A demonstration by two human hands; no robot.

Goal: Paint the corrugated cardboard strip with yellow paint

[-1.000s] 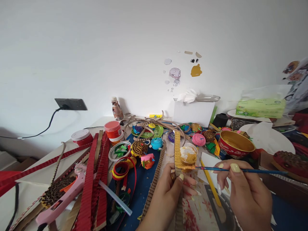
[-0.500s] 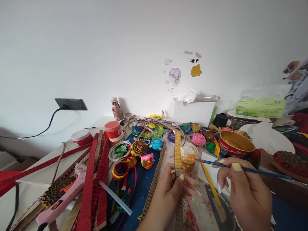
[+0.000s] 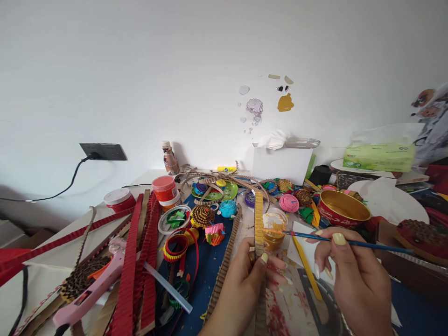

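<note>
My left hand (image 3: 245,275) grips a corrugated cardboard strip (image 3: 258,219) upright between thumb and fingers. The strip's upper part is coated in yellow-gold paint, while its lower end stays bare brown. In my right hand (image 3: 353,275) is a thin blue paintbrush (image 3: 301,235), pinched near its front and pointing left. Its orange-tinged bristles meet the strip's right edge, or nearly so. Just behind the strip stands an open jar of gold paint (image 3: 275,229), partly covered by brush and strip. A yellow stick (image 3: 308,270) lies on paper below the brush.
Red corrugated strips (image 3: 129,266) and a pink glue gun (image 3: 94,289) with a glue stick lie at left. Red paint tubs (image 3: 164,189) stand behind them. Several coiled cardboard pieces (image 3: 203,216) crowd the middle. A red and gold tin (image 3: 345,209) stands at right.
My right hand and the paintbrush have shifted slightly left, the brush's back end tilting up a little. My left hand and the strip are almost unmoved.
</note>
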